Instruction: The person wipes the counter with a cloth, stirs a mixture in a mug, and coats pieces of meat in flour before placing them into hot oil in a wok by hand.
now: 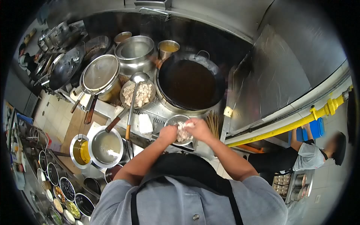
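In front of my body a round metal bowl (pixel 173 120) holds pale chunks that look like raw meat (pixel 182 135). At the bowl's left side my left hand (pixel 168 134) is closed, its fingertips hidden at the rim, so what they grip does not show. Over the right side my right hand (pixel 198 129) is closed around some of the pale chunks. Just beyond the bowl sits a large black wok (pixel 191 84) with dark liquid. To the left, a perforated strainer (pixel 138 95) is heaped with similar pale pieces, and a long-handled ladle (pixel 139 77) lies across it.
A white cloth (pixel 145 123) and a bundle of thin sticks (pixel 212 123) flank the bowl. Pots, a mesh strainer (pixel 100 74) and a pan of cloudy liquid (pixel 107 146) stand left. A yellow pipe (pixel 277 127) runs along the right; another person (pixel 307 155) is beyond it.
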Motion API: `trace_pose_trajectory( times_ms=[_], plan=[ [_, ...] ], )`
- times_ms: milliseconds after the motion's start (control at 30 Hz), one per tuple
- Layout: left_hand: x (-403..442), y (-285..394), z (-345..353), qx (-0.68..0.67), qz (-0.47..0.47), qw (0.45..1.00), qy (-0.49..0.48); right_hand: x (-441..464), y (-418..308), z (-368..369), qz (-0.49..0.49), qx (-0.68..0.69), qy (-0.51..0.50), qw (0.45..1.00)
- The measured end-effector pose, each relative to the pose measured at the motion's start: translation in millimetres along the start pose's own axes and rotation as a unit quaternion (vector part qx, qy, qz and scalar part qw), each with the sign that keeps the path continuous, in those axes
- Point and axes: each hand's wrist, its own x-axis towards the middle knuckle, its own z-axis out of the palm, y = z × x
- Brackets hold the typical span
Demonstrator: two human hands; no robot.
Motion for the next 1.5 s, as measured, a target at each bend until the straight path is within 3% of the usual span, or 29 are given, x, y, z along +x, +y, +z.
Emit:
trace_pose_trajectory(
  times_ms=[33,100,167,200,267,300,367,400,433,500,533,567,633,767,833,900,933,967,1033,1067,1100,1167,1200,1233,1300,1367,1433,1467,1500],
  plan=[
    [-2,-2,1,-0.015,-0.029,0.999,-0.029,2,6,-2,0.007,0.101,0.018,0.995],
    [-11,-6,3,-0.126,0.025,0.989,0.073,8,5,-12,0.149,0.335,-0.038,0.93],
    [-11,-10,0,-0.153,0.096,0.968,0.172,11,7,-16,0.172,0.402,-0.064,0.897],
    [-11,-11,-5,-0.149,0.095,0.97,0.17,12,10,-14,0.204,0.455,-0.086,0.862],
    [-11,-8,-11,-0.451,0.048,0.891,0.002,13,19,-4,0.242,0.548,-0.131,0.79],
    [-13,-8,-5,-0.451,0.044,0.891,0.002,12,24,4,0.244,0.549,-0.134,0.788],
    [-8,-9,4,-0.651,-0.053,0.755,-0.06,14,30,20,0.25,0.541,-0.126,0.793],
    [-7,-7,9,-0.643,-0.073,0.761,-0.047,12,30,26,0.232,0.47,-0.106,0.845],
    [-8,-6,14,-0.642,-0.07,0.762,-0.047,11,34,33,0.229,0.471,-0.105,0.846],
    [-12,1,14,-0.715,-0.104,0.691,-0.017,12,25,36,0.152,0.187,-0.098,0.965],
    [-12,3,13,-0.753,-0.129,0.645,-0.006,10,21,35,0.128,0.073,-0.062,0.987],
    [-12,5,7,-0.751,-0.124,0.648,-0.008,8,11,28,0.126,0.073,-0.056,0.988],
    [-17,6,-6,-0.825,-0.139,0.546,-0.03,3,0,22,-0.046,-0.102,-0.029,0.993],
    [-17,4,-5,-0.77,-0.138,0.623,-0.024,-3,-18,35,-0.009,-0.036,0.018,0.999],
    [-10,-10,-6,-0.779,-0.14,0.612,-0.016,-3,-10,44,0.0,0.035,-0.002,0.999],
    [-7,-12,-20,-0.871,-0.134,0.461,-0.103,-3,-8,50,0.008,0.256,0.024,0.966],
    [-6,-11,-22,-0.878,-0.121,0.447,-0.121,0,-4,53,0.018,0.301,0.032,0.953],
    [-5,-9,-20,-0.88,-0.126,0.441,-0.121,1,-6,49,0.026,0.3,0.028,0.953],
    [-5,-6,-16,-0.843,-0.13,0.516,-0.083,3,-22,31,0.035,0.081,-0.019,0.996],
    [-13,1,-32,-0.815,-0.129,0.562,-0.061,1,-36,20,-0.016,0.009,0.007,1.0],
    [-15,-2,-34,-0.815,-0.134,0.56,-0.061,0,-39,13,-0.013,0.011,0.004,1.0],
    [-17,-7,-43,-0.658,-0.02,0.741,-0.135,4,-39,3,-0.221,-0.031,0.034,0.974],
    [-20,-5,-51,-0.61,-0.022,0.772,-0.179,7,-37,1,-0.255,-0.026,-0.01,0.966],
    [-21,-3,-54,-0.611,-0.022,0.77,-0.18,7,-32,0,-0.253,-0.026,-0.011,0.967],
    [-19,-2,-60,-0.689,-0.042,0.704,-0.166,10,-30,-6,-0.222,-0.061,-0.124,0.965],
    [-18,-7,-61,-0.706,-0.069,0.689,-0.148,8,-31,-12,-0.219,-0.09,-0.086,0.968],
    [-16,-17,-53,-0.701,-0.03,0.69,-0.179,6,-29,-19,-0.075,-0.034,-0.091,0.992],
    [-23,-10,-63,-0.693,-0.033,0.701,-0.166,4,-25,-17,0.041,0.132,-0.1,0.985],
    [-24,-11,-62,-0.694,-0.033,0.7,-0.163,5,-20,-21,0.04,0.132,-0.102,0.985]
  ],
)
